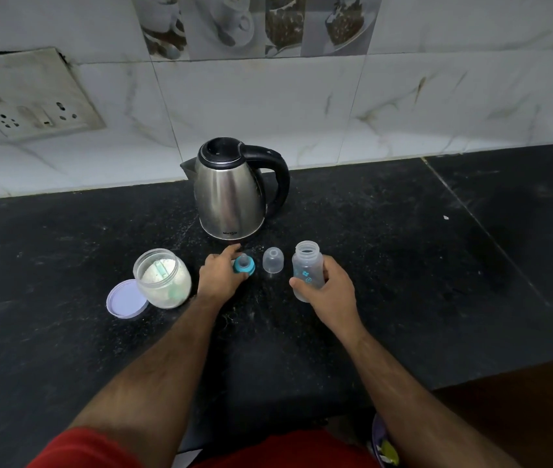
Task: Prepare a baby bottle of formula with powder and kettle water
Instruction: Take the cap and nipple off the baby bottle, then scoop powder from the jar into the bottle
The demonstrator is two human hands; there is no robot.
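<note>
A clear baby bottle (306,265) with teal print stands open-topped on the black counter (403,265), and my right hand (330,288) is wrapped around its lower half. My left hand (221,276) rests its fingers on the teal nipple ring (245,264), which sits on the counter. A clear dome cap (273,260) stands between the ring and the bottle. To the left is an open jar of white powder (163,278) with a scoop inside, its lilac lid (125,299) lying beside it. A steel kettle (232,194) with a black handle stands behind, lid shut.
A tiled wall rises behind the kettle, with a socket plate (32,96) at the left. The counter's front edge runs near my body at the lower right, and a seam crosses the counter on the right.
</note>
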